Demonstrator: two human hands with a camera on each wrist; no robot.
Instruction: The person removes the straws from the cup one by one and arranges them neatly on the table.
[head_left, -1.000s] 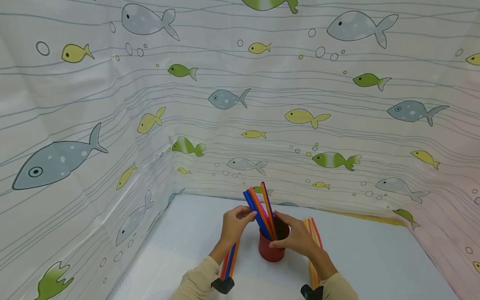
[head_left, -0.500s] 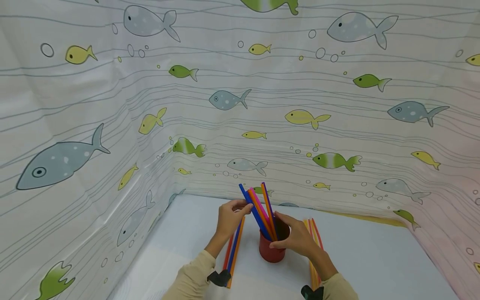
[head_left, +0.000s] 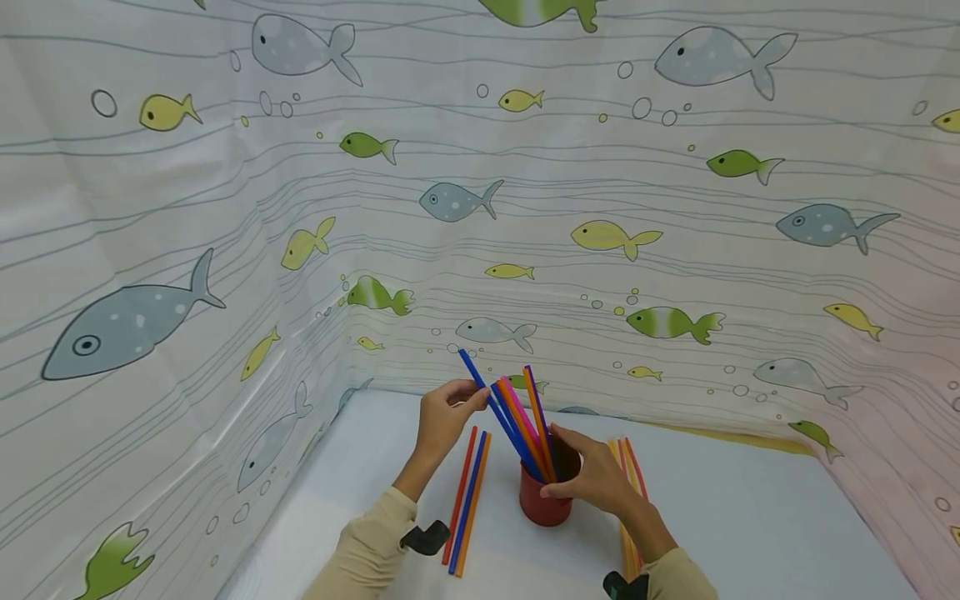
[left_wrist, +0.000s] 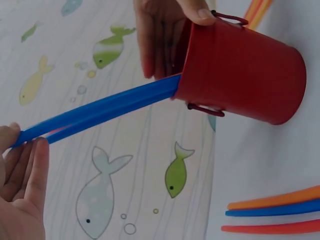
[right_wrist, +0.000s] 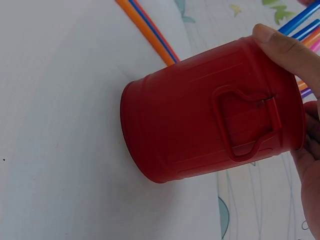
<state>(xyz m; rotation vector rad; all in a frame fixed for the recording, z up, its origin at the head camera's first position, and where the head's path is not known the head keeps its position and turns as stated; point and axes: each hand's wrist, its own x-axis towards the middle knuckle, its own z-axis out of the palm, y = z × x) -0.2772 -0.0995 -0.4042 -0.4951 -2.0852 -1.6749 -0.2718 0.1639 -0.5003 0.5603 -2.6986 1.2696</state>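
Now our left hand (head_left: 446, 418) holds a blue straw (head_left: 471, 367), our right hand (head_left: 596, 472) a red bucket (head_left: 544, 505); pulling leftward could topple it, though contact inside is hidden.

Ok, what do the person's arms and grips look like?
The left sleeve and right sleeve are plain beige, ending short of the left grip and right grip, both gloveless. A small black block shows beside each sleeve; I see no cables.

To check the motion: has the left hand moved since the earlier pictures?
Yes: in the head view, the left hand has moved left, uncovering the far ends of three sticks beside the red bucket.
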